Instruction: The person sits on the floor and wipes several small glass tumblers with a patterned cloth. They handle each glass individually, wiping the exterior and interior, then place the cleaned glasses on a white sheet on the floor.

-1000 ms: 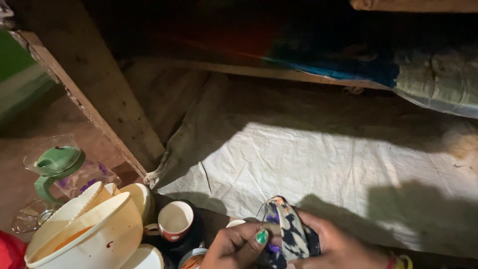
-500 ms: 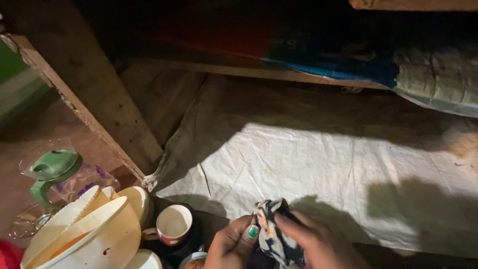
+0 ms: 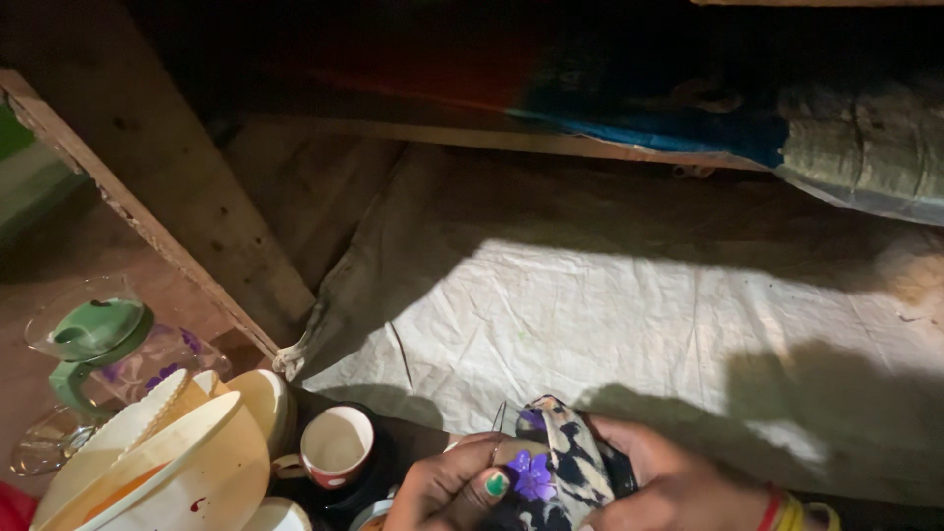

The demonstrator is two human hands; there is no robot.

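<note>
At the bottom middle, my left hand [image 3: 452, 487] holds a clear glass with a purple flower print [image 3: 526, 472]; a green-painted thumbnail rests on it. My right hand [image 3: 678, 482] presses a dark patterned cloth [image 3: 575, 462] over and into the glass. Red and yellow bangles circle my right wrist. Both hands hover above a cluster of dishes at the lower edge, just in front of a white woven sheet [image 3: 639, 324].
A cream bowl stack [image 3: 157, 462] sits lower left, with a red-and-white mug [image 3: 334, 442] beside it. A glass jug with a green handle [image 3: 88, 339] stands further left. A wooden post [image 3: 167, 187] slants across. Dark bundled cloth [image 3: 865, 147] lies at the back.
My hands turned the glass and shifted the cloth over it; the purple flower print now faces up. The camera view drifted slightly.
</note>
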